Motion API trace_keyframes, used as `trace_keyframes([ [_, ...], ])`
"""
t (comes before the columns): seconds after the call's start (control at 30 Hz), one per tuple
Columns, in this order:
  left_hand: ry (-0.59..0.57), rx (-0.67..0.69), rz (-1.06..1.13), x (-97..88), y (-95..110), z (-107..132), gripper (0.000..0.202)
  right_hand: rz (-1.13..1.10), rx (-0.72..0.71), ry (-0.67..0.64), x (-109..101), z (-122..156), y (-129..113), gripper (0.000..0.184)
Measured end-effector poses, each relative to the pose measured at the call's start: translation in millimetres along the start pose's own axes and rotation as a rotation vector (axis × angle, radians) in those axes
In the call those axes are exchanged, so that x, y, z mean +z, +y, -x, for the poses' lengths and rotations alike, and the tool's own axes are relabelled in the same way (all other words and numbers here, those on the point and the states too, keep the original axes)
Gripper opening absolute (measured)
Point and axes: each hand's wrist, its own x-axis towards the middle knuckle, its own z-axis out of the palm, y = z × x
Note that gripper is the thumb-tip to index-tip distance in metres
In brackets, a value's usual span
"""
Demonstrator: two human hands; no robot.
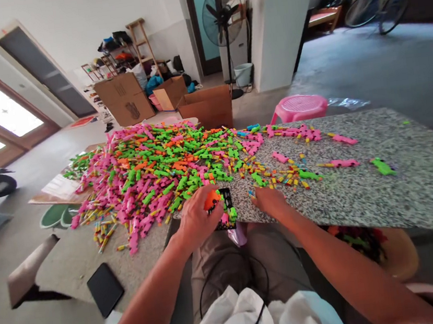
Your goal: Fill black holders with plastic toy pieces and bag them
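Note:
A black tray with holes lies at the table's near edge, with green, pink and orange plastic pieces in it. My left hand curls over its left side, fingers and thumb closed around an orange plastic piece. To the right of the tray, my right hand is low over the stone tabletop with its fingertips pinched. A small blue-tipped stick shows at those fingertips. Beyond both hands spreads a large heap of pink, green and orange toy pieces, with short yellow-red sticks scattered on its right.
The speckled stone table extends right, with a few loose pink and green pieces. A black phone-like slab lies on the lower left surface. Behind the table stand a pink stool, an opened cardboard box and a fan.

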Motion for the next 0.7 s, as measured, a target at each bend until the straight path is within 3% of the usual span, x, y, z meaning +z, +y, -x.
trace_keyframes([
  [0.07, -0.006, -0.030, 0.037, -2.6, 3, 4, 0.034, -0.031, 0.005, 0.004, 1, 3, -1, 0.025],
  [0.13, -0.025, -0.033, 0.059, -5.2, 5, 6, 0.034, -0.213, 0.004, 0.052, -11, 11, -6, 0.022],
  [0.2, -0.038, -0.012, 0.073, -6.5, 7, 7, 0.034, -0.598, -0.080, 0.094, -31, 24, -15, 0.021],
  [0.3, -0.044, 0.044, 0.085, -5.8, 10, 7, 0.034, -1.264, -0.324, 0.057, -63, 52, -37, 0.024],
  [0.37, -0.047, 0.087, 0.095, -4.9, 12, 7, 0.035, -1.505, -0.457, 0.013, -78, 70, -51, 0.027],
  [0.47, -0.064, 0.147, 0.089, -6.0, 14, 6, 0.038, -1.618, -0.543, -0.042, -84, 86, -65, 0.028],
  [0.7, -0.140, 0.181, 0.110, -13.0, 18, 10, 0.041, -1.706, -0.529, -0.173, -67, 89, -62, 0.030],
])
